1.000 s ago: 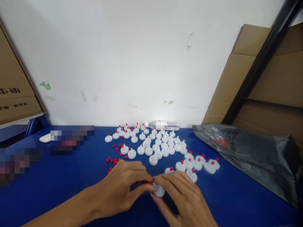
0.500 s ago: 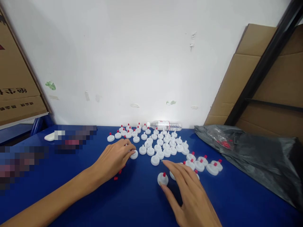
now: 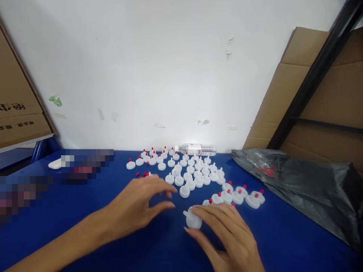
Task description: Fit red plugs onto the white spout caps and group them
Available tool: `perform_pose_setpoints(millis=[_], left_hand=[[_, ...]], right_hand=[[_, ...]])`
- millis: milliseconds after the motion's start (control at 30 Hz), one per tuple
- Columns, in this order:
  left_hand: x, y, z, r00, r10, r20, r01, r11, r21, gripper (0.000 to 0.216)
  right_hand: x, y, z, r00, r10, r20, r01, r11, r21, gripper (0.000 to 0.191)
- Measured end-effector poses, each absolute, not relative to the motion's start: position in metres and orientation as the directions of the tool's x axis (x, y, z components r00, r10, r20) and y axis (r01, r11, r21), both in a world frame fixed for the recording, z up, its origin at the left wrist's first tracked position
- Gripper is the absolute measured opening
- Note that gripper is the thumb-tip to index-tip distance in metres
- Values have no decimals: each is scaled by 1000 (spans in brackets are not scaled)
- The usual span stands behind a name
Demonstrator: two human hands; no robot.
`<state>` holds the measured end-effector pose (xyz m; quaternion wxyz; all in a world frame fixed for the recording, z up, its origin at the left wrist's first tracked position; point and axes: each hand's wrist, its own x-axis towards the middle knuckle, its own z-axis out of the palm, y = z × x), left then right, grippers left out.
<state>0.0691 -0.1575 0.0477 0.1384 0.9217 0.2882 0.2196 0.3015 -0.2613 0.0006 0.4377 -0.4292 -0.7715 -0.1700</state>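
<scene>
On the blue surface (image 3: 159,245), the left hand (image 3: 138,204) has come back from the cap it was touching half a second ago, nearer the other hand; its thumb and fingers stand parted, nothing visible between them. The right hand (image 3: 229,236), loosely spread then, now pinches a bare white cap (image 3: 194,222), tilted, spout leftward, about where a red-tipped one stood. Other bare caps (image 3: 199,182) cluster beyond, with red-tipped caps (image 3: 237,198) to either side. Loose red tips (image 3: 137,174) lie behind the left hand, partly hidden.
</scene>
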Motion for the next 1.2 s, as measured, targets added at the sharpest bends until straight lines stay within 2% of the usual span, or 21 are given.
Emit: perform_pose_setpoints(millis=[67,167,300,567,700,800,900,1033,1200], left_hand=[[58,-143,50,725,607,324,589,-791,164,12],[43,-131,54,719,648,252,665,-746,23,9],[38,-132,54,714,682,156,689,-724,11,3],[42,-130,35,743,665,77,669,-740,-66,14],[45,-134,34,761,635,134,645,-763,-47,13],[52,-140,38,781,589,207,586,-806,82,11],[61,-148,37,810,476,343,434,-879,195,15],[71,-159,28,776,341,530,308,-939,153,17],[78,-171,19,767,254,590,220,-967,131,20]], right_hand=[[302,-262,-2,-220,520,825,827,548,-126,25],[302,-262,-3,-224,542,810,833,538,-129,26],[302,-263,-4,-236,550,801,839,532,-118,25],[299,-260,-2,-223,526,821,834,538,-119,20],[304,-262,-6,-235,554,799,836,535,-125,26],[308,-264,-9,-256,586,769,836,533,-129,33],[309,-266,-11,-247,625,741,839,520,-159,35],[306,-265,-12,-249,644,723,830,527,-183,31],[301,-262,-12,-232,611,757,792,570,-218,23]])
